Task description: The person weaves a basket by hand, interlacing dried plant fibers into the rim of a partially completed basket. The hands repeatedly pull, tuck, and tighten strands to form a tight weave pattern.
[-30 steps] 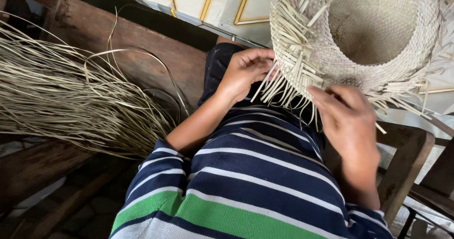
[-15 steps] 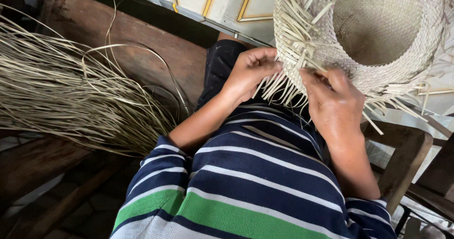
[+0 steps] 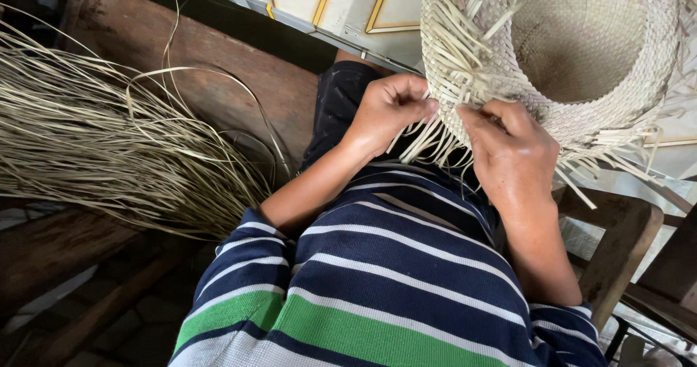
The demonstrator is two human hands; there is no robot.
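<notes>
A half-woven straw hat (image 3: 581,55) rests upside down over my lap, its hollow crown facing up and loose pale strips sticking out all around the brim. My left hand (image 3: 388,113) pinches strips at the near-left edge of the brim. My right hand (image 3: 508,149) grips strips right beside it, fingers curled on the weave. The two hands almost touch. My striped blue, white and green shirt fills the lower middle of the view.
A big bundle of loose straw strips (image 3: 109,142) lies to my left on a dark wooden bench (image 3: 218,76). A pale tiled floor with yellow lines (image 3: 327,0) shows beyond my knees. A wooden chair frame (image 3: 624,243) stands at the right.
My right hand has moved up and left from my lap to the hat's brim, closing in beside my left hand. The left hand stayed on the strips.
</notes>
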